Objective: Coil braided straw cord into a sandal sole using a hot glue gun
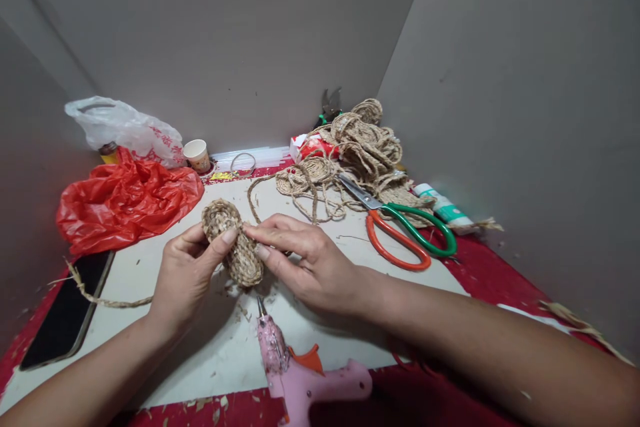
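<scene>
Between my hands is a small oval piece of coiled straw braid (245,260), tilted up above the white board (200,360). My left hand (187,267) grips its left side, thumb across the front. At its right edge, the fingers and thumb of my right hand (300,253) pinch the braid. A loose straw cord (107,301) trails out to the left past my left wrist. Just below the piece lies a pink glue gun (300,380) with an orange trigger, its metal nozzle pointing up toward the braid. Neither hand touches the glue gun.
Scissors (400,227) with red and green handles lie right, before a heap of braided straw (370,140) and a green-white tube (443,205). At left are a red plastic bag (130,200), a phone (65,313) and a paper cup (197,156). Grey walls enclose the table.
</scene>
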The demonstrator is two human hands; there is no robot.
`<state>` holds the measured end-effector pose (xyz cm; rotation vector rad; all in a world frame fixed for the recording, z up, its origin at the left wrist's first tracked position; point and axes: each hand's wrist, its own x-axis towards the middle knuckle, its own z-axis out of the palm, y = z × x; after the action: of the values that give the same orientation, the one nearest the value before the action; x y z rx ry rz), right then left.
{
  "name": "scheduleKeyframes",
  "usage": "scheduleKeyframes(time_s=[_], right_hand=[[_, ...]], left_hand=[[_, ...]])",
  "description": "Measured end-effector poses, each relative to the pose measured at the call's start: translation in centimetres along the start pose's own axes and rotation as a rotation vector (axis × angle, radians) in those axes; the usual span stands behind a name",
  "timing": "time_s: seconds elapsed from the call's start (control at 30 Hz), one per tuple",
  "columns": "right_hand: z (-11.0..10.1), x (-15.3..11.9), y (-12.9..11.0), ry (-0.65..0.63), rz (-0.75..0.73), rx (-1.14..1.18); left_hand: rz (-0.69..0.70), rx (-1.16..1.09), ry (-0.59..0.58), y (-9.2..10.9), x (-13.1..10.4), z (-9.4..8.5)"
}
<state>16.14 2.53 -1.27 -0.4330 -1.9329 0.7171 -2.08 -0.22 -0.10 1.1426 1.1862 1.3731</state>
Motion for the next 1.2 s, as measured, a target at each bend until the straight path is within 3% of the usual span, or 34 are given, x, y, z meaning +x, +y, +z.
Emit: scheduleKeyframes(time_s=[0.47,0.67,0.87,1.07,1.2], right_hand=[[0.1,-0.6,0.7,0.078,0.089,-0.045],[0.0,-0.5,0.0,0.094,0.201,-0.037],[0.0,-0.2,-0.5,0.106,0.410,0.083],[-0.2,0.0,-0.5,0.108,0.434,0.208],[-0.1,-0.1,-0.4,0.124,0.352,0.140]], left_hand=[[-0.123,0.121,-0.135,0.5,0.5,-0.2],[-0.142,0.145,-0.147,0.4,0.4,-0.2],[-0.116,0.141,-0.107,0.2,0.3,-0.2],[-0.118,0.169,-0.142,0.1,0.2,-0.3],[-0.113,0.179,-0.166,-0.2,0.2,-0.5]])
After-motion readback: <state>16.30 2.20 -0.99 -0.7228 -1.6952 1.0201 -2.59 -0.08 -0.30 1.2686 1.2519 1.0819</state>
